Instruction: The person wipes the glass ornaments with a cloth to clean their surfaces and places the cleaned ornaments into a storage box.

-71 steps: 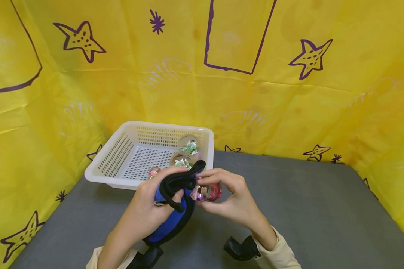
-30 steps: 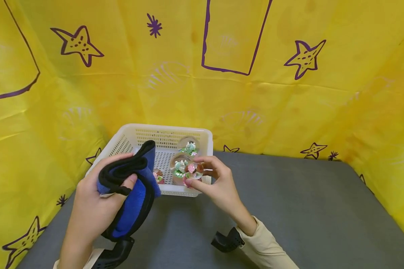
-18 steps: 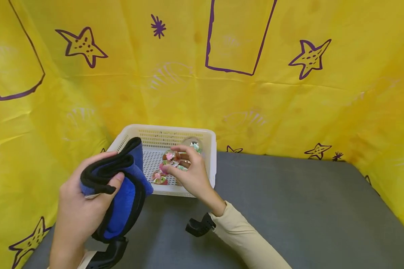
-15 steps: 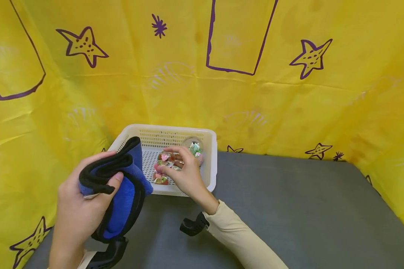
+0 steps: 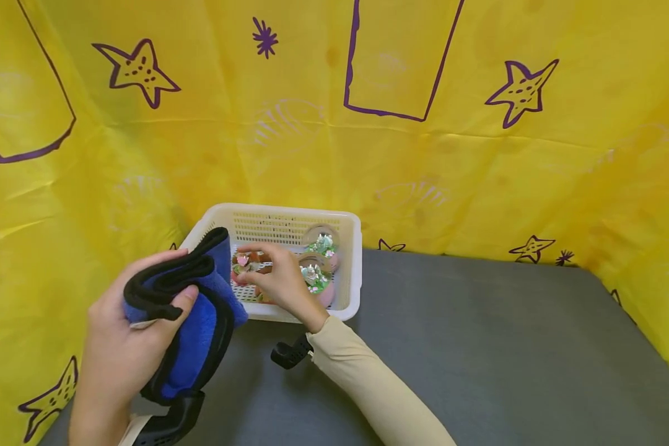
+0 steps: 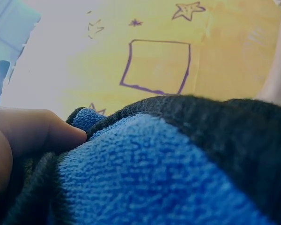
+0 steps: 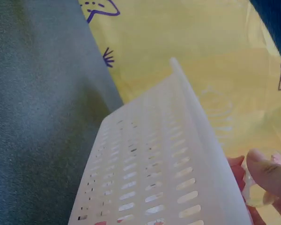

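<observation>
My left hand point(image 5: 125, 337) grips a folded blue cloth point(image 5: 197, 334) with black edging, held in front of the white plastic basket point(image 5: 355, 266). In the left wrist view the thumb presses on the cloth point(image 6: 145, 168). My right hand point(image 5: 284, 279) reaches over the basket's near rim and pinches a small snow globe point(image 5: 242, 261) with a pink flower inside, at the basket's left part beside the cloth. Two larger snow globes point(image 5: 314, 275) with white and green figures and pink bases stand at the basket's right side. Another small globe point(image 5: 263, 298) is mostly hidden under my right hand.
The basket stands on a grey table point(image 5: 479, 347), its slotted side wall point(image 7: 150, 164) close up in the right wrist view. A yellow curtain point(image 5: 424, 161) with purple starfish drawings hangs behind and at both sides. Black wrist mounts point(image 5: 290, 353) hang at the sleeves.
Holding the small globe, my right hand has gone from in front of me into the basket and across to its left. My left hand has moved left with the cloth.
</observation>
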Available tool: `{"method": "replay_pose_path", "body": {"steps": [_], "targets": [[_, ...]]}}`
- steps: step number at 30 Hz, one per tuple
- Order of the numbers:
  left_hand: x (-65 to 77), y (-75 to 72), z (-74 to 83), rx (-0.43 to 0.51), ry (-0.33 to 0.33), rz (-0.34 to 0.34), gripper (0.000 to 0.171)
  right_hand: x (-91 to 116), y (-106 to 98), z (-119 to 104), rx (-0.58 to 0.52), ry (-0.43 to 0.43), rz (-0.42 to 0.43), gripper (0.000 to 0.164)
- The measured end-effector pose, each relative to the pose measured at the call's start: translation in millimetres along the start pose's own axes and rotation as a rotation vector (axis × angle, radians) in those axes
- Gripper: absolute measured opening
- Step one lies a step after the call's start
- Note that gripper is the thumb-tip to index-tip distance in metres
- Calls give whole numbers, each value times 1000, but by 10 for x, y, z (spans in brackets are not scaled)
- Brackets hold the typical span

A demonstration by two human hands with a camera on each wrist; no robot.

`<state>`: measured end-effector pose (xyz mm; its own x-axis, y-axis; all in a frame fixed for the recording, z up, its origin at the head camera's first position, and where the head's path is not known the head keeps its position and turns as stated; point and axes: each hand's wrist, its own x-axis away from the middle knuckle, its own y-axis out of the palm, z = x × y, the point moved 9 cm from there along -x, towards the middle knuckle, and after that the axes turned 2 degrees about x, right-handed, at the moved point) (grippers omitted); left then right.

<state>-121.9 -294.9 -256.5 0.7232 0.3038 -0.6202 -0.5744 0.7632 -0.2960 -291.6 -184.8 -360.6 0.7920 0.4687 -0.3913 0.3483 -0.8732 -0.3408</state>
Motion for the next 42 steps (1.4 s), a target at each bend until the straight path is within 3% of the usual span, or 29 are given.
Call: {"method": "replay_pose_path", "body": {"steps": [3, 10, 13, 19, 27, 33, 42], "targets": [[-3, -57, 20, -16, 12, 7, 52, -67, 88, 34, 32, 15, -43, 41], [-33, -163, 56, 16, 81, 72, 51, -164, 259, 104, 296, -27, -149, 32], [-31, -162, 69, 29, 105, 93, 50, -192, 312, 131, 357, -32, -194, 33], [-32, -142, 59, 58, 119, 104, 50, -225, 361, 224, 428, 27, -261, 37], [-23, -313, -4, 163, 121, 233, 46, -166, 444, 367, 523, 77, -392, 30], [-31, -258, 32, 114, 115, 196, 46, -153, 473, 404, 518, 95, -424, 32], [-20, -242, 44, 118, 114, 163, 47, -162, 523, 354, 516, 77, -428, 35]]}}
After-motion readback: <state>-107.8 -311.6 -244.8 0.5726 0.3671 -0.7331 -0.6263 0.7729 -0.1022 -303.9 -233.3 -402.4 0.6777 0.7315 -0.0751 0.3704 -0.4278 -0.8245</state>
